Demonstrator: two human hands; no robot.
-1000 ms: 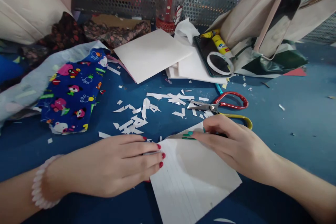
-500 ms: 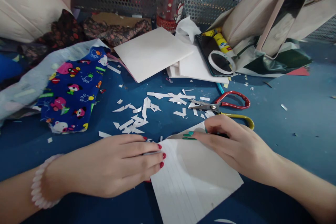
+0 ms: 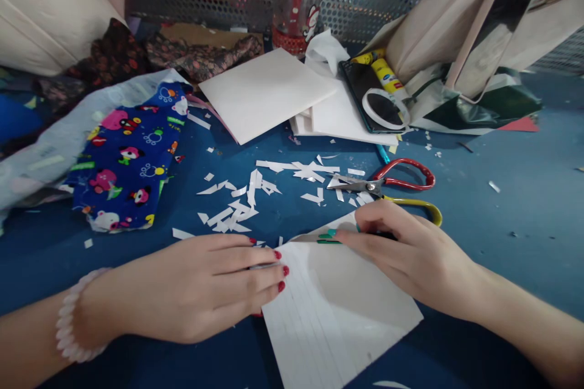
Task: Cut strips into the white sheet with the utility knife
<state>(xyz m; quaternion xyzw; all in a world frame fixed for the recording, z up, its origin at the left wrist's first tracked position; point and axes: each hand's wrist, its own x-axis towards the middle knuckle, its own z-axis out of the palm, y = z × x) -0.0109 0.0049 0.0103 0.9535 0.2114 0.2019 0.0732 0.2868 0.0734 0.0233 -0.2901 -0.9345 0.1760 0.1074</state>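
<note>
A white sheet of card (image 3: 347, 316) with faint ruled lines along its left part lies at the front, tilted to the table's edges. My left hand (image 3: 196, 289) is flat, fingers stretched, with the red-nailed tips on the card's left edge. Beneath it peeks a bit of something red; a thin grey edge shows between the fingers. My right hand (image 3: 410, 255) pinches the card's upper edge, its teal-nailed fingers bent. A narrow green strip shows by the thumb tip; I cannot tell what it is. Scissors (image 3: 378, 185) with red and yellow handles lie just beyond the right hand.
White paper scraps (image 3: 237, 209) litter the middle. Patterned blue fabric (image 3: 128, 164) lies left. At the back are white boards (image 3: 269, 94), a red-lidded cup (image 3: 301, 0), a dark phone (image 3: 360, 94) under a tape roll (image 3: 385, 109), glue sticks (image 3: 387, 75) and a propped phone (image 3: 495, 30).
</note>
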